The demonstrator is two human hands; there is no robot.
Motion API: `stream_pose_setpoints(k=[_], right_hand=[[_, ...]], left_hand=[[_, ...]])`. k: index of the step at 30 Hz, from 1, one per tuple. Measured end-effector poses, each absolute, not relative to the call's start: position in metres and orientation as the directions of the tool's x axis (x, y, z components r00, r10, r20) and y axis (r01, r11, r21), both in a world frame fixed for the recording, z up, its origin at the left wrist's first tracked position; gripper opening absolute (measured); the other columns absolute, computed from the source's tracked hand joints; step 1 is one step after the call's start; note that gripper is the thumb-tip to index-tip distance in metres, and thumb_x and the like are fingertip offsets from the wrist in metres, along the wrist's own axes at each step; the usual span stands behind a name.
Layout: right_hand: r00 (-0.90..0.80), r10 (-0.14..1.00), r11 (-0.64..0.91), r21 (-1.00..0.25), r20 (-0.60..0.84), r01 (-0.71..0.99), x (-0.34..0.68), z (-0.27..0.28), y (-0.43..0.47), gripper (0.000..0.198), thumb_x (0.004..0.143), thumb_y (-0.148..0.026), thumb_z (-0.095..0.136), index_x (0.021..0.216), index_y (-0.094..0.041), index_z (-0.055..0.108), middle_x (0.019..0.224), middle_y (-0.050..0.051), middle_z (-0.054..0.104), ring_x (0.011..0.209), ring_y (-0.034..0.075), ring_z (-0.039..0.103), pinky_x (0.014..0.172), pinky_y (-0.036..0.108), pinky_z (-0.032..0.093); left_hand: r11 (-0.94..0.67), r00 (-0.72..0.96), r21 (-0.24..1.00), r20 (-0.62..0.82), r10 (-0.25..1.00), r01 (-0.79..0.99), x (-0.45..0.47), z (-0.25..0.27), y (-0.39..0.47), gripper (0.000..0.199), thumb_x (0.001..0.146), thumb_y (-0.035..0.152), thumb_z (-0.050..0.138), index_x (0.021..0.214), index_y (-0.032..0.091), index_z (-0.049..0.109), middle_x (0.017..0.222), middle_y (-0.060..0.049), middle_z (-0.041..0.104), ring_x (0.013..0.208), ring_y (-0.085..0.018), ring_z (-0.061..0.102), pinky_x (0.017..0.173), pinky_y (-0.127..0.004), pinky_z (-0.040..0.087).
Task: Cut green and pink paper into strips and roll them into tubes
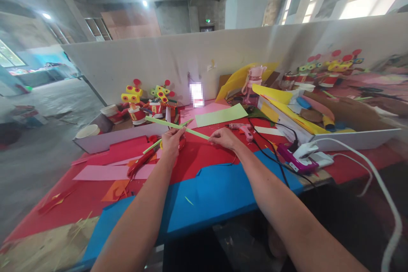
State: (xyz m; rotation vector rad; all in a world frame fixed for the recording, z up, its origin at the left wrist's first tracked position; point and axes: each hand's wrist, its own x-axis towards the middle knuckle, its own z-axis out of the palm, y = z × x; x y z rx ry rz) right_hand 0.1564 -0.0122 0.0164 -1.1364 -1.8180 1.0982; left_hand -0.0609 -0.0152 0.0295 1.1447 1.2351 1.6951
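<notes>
A long light-green paper strip (pixel 198 134) stretches between my two hands above the red-covered table. My left hand (pixel 172 141) is closed around it near its middle, and a second green strip crosses there. At the strip's right end, the thumb and fingers of my right hand (pixel 223 138) are pinched on it. Partly hidden by my left hand and forearm is a red-handled tool (pixel 138 165), whose kind I cannot make out. Beyond my hands lies a light-green paper sheet (pixel 221 115). A pink glue gun (pixel 241 130) rests behind my right hand.
Robot figures made of paper cups (pixel 137 112) stand in a shallow box at left. A box (pixel 283 125) with yellow paper stands at right. Cables run from a purple power strip (pixel 295 159). Blue sheet (pixel 219 191) covers the near edge; pink paper (pixel 102 173) lies left.
</notes>
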Motion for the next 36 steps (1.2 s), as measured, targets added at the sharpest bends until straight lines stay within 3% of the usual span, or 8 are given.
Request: stream_pose_setpoints(k=[5, 18, 24, 27, 31, 36], right_hand=[[-0.332, 0.935, 0.248, -0.902, 0.127, 0.354, 0.16, 0.016, -0.01, 0.023, 0.075, -0.035, 0.068, 0.067, -0.014, 0.071, 0.063, 0.006, 0.071, 0.054, 0.013, 0.061, 0.05, 0.021, 0.045], [-0.305, 0.929, 0.324, -0.859, 0.209, 0.397, 0.167, 0.009, -0.001, 0.02, 0.076, -0.034, 0.062, 0.07, -0.015, 0.066, 0.064, 0.004, 0.067, 0.059, 0.013, 0.058, 0.053, 0.021, 0.04], [-0.356, 0.904, 0.368, -0.854, 0.236, 0.368, 0.171, 0.014, -0.002, 0.031, 0.075, -0.046, 0.061, 0.067, -0.015, 0.062, 0.061, 0.001, 0.061, 0.056, 0.011, 0.051, 0.053, 0.022, 0.037], [-0.254, 0.939, 0.31, -0.889, 0.231, 0.337, 0.176, 0.018, -0.003, 0.042, 0.072, -0.057, 0.06, 0.065, -0.016, 0.06, 0.059, 0.0, 0.058, 0.055, 0.011, 0.048, 0.051, 0.022, 0.034], [-0.109, 0.972, 0.226, -0.954, 0.208, 0.195, 0.173, 0.022, -0.007, 0.048, 0.069, -0.064, 0.061, 0.068, -0.016, 0.061, 0.059, 0.0, 0.055, 0.055, 0.011, 0.045, 0.049, 0.022, 0.032], [-0.324, 0.922, 0.237, -0.971, 0.212, 0.038, 0.149, 0.019, -0.014, 0.05, 0.073, -0.064, 0.06, 0.08, -0.016, 0.069, 0.066, 0.0, 0.059, 0.058, 0.01, 0.049, 0.055, 0.022, 0.036]], left_hand=[[-0.267, -0.361, 0.963, 0.238, 0.901, -0.03, -0.067, 0.031, -0.014, 0.029, 0.056, 0.039, 0.08, 0.054, 0.014, 0.064, 0.049, 0.001, 0.055, 0.045, -0.008, 0.046, 0.041, -0.02, 0.033], [-0.095, -0.46, 0.993, 0.051, 0.887, -0.073, -0.07, 0.037, -0.019, 0.037, 0.052, 0.045, 0.08, 0.066, 0.015, 0.064, 0.054, 0.004, 0.056, 0.042, -0.009, 0.047, 0.036, -0.019, 0.036], [-0.209, -0.452, 0.963, 0.112, 0.885, -0.171, -0.075, 0.035, -0.012, 0.028, 0.057, 0.035, 0.079, 0.063, 0.014, 0.061, 0.052, 0.003, 0.057, 0.046, -0.009, 0.052, 0.042, -0.019, 0.042], [-0.279, -0.466, 0.913, 0.115, 0.877, -0.299, -0.082, 0.038, -0.008, 0.027, 0.057, 0.03, 0.079, 0.062, 0.015, 0.058, 0.053, 0.003, 0.059, 0.051, -0.009, 0.056, 0.048, -0.019, 0.046], [-0.168, -0.181, 0.895, 0.1, 0.978, -0.413, -0.078, 0.041, -0.015, 0.027, 0.055, 0.024, 0.081, 0.067, 0.015, 0.059, 0.062, 0.0, 0.065, 0.053, -0.009, 0.058, 0.052, -0.02, 0.048], [0.038, 0.215, 0.979, 0.007, 0.977, -0.202, -0.045, 0.034, -0.034, 0.026, 0.054, 0.023, 0.083, 0.064, 0.013, 0.062, 0.05, 0.004, 0.054, 0.043, -0.004, 0.044, 0.042, -0.017, 0.032]])
